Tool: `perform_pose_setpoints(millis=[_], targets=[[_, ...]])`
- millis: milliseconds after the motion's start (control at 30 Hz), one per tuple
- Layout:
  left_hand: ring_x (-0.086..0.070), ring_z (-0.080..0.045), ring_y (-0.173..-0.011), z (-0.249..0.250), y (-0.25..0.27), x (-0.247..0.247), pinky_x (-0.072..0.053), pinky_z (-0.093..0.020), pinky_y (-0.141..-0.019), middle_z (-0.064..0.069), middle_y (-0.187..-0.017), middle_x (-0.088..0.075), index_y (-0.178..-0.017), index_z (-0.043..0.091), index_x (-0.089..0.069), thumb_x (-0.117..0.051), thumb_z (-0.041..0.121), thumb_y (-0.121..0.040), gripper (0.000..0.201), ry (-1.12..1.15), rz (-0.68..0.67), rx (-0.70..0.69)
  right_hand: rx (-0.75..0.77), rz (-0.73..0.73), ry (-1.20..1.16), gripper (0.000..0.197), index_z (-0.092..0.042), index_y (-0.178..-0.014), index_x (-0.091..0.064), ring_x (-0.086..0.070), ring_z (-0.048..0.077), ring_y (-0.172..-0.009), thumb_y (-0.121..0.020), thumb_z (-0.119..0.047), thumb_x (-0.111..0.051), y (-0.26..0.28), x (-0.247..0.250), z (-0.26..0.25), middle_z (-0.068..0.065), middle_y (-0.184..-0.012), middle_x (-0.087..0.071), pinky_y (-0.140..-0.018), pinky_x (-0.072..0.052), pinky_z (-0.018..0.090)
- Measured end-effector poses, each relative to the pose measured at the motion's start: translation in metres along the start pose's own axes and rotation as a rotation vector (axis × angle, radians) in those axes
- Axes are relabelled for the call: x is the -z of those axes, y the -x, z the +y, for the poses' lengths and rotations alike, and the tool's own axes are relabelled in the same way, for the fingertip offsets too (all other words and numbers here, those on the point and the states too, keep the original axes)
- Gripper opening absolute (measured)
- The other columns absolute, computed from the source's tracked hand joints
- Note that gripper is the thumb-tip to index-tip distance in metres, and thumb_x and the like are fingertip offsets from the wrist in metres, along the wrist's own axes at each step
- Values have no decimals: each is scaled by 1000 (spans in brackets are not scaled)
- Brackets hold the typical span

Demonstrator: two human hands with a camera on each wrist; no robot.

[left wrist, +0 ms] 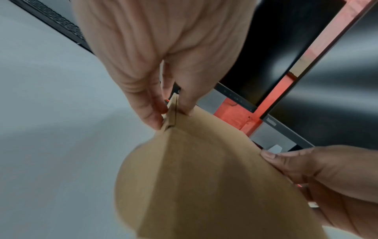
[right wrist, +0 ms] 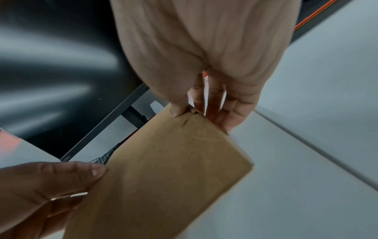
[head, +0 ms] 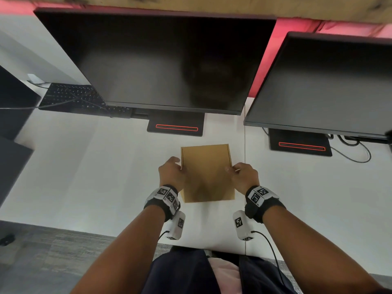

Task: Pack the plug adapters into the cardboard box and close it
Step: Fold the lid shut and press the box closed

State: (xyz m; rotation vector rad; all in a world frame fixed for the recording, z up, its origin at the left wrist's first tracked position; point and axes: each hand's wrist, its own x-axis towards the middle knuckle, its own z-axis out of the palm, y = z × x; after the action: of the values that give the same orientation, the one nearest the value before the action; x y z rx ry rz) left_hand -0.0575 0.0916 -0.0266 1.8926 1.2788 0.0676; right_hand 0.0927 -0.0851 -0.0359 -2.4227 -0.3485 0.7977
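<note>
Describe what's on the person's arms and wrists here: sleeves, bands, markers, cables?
Forearms are bare, no sleeves. Each wrist has a black band topped by white blocks printed with black square fiducial markers: left wrist band, right wrist band. Under each wrist hangs a white camera pod, also marker-tagged: left pod, right pod. A thin black cable runs back from each pod. Left hand and right hand are ungloved.

Bare tabletop lies open left and right of the cardboard box; monitor stands and screens block behind.

Two dark monitors, keyboard on white desk.
</note>
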Motion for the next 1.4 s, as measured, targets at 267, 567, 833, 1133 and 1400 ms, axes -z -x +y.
perform_pose_setpoints(millis=[267,567,833,1133,1400], targets=[[-56,-17,-126,-14,11,-20,-42,-21,-96,8,-138,-61,-147,32,-51,-70,29,-91,60,29,-310,-154,-159,3,-367,54,-21,-84,-74,-74,20,-79,-63,-71,-74,4,10,60,-2,-82,-76,-81,-62,45],[-67,-19,-108,-3,10,-38,-56,-26,-84,4,-124,-69,-132,23,-66,-71,41,-88,47,20,-257,-38,-236,2,-576,45,-8,-79,-76,-76,21,-69,-69,-51,-85,11,20,78,6,-73,-77,-81,-63,41],[-71,-20,-85,-2,4,-39,-60,-42,-88,11,-83,-74,-96,25,-78,-69,50,-84,29,-9,-316,-31,-236,-23,-596,48,1,-73,-74,-75,27,-72,-75,-46,-83,4,27,81,11,-72,-76,-72,-64,38],[-73,-19,-83,8,1,-50,-62,-45,-83,9,-86,-76,-89,25,-75,-71,43,-84,19,56,-328,-45,-144,17,-485,21,-16,-70,-75,-63,18,-66,-74,-35,-85,-2,26,84,-5,-65,-71,-63,-50,31],[-62,-20,-106,28,-9,-47,-54,-29,-89,10,-131,-51,-146,36,-43,-76,15,-85,73,-27,-325,-294,-164,93,-506,16,-21,-83,-79,-70,14,-79,-73,-33,-86,-6,30,80,-7,-78,-76,-68,-51,25]])
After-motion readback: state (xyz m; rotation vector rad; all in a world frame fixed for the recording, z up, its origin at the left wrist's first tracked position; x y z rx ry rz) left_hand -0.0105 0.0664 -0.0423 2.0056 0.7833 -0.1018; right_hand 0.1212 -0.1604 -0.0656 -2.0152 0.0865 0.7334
